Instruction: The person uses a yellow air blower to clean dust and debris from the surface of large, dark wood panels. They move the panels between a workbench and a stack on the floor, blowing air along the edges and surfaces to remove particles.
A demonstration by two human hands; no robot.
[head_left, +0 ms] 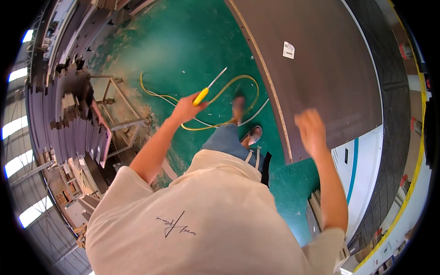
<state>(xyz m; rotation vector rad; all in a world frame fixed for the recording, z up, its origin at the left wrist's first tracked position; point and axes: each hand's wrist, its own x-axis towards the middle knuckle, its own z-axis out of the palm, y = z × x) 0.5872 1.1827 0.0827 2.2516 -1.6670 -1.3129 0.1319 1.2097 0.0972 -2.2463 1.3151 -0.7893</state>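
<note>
My left hand [187, 109] is closed around a yellow-handled tool [201, 96]. Its long thin metal shaft or blade points up and away to the right; which of the two it is, I cannot tell. A large dark brown panel [330, 82] with a raw chipboard edge and a white label [288, 50] lies to the right. My right hand [312, 132] is over the panel's near end, its fingers curled and smeared by motion. Whether it touches the panel or holds anything does not show.
Yellow edge strip [250, 77] and a pale strip lie looped on the green floor [183, 50] around my feet. At left stand stacked dark boards [78, 123] beside a metal-framed cart [121, 103]. Low at right, more boards [315, 213] lean near a white machine side [366, 160].
</note>
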